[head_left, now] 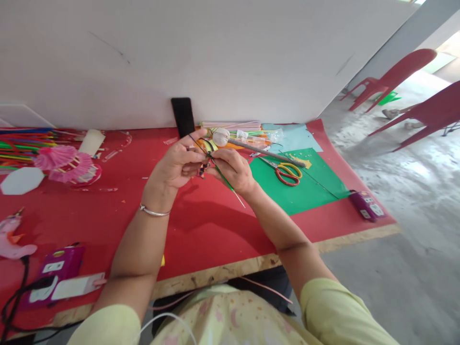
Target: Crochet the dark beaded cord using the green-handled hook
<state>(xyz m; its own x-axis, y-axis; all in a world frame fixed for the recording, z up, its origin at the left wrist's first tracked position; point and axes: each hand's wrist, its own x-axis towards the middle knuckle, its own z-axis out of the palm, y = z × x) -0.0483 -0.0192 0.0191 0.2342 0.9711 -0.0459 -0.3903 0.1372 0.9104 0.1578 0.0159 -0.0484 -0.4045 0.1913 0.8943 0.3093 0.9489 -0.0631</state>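
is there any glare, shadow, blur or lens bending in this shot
Head view: bright glare on the floor at the right; head view: a soft shadow on the red table below the left hand and right hand; head view: chairs look tilted and stretched, likely wide-angle distortion; head view: the dark piece between the hands is too soft to make out clearly.

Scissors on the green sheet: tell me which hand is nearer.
Right: the right hand is left of the scissors; the left hand is farther left, beyond it.
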